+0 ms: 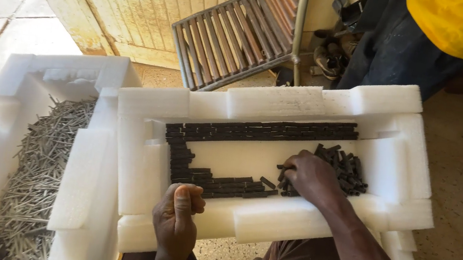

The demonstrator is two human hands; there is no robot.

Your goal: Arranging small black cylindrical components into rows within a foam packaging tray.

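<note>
A white foam tray (282, 104) rests on my lap. Short dark rods (261, 129) lie in neat rows along its far wall, left side and near side. A loose heap of the same dark rods (347, 168) sits at the tray's right. My right hand (311, 178) lies inside the tray, fingers curled on rods at the end of the near row, beside the heap. My left hand (176, 220) grips the tray's near foam rim, thumb up.
A second white foam tray (26, 72) on the left holds a pile of thin grey metal rods (41, 165). A slatted metal frame (237, 36) leans against a wooden door. Another person in a yellow top and dark trousers (406, 45) stands at the upper right.
</note>
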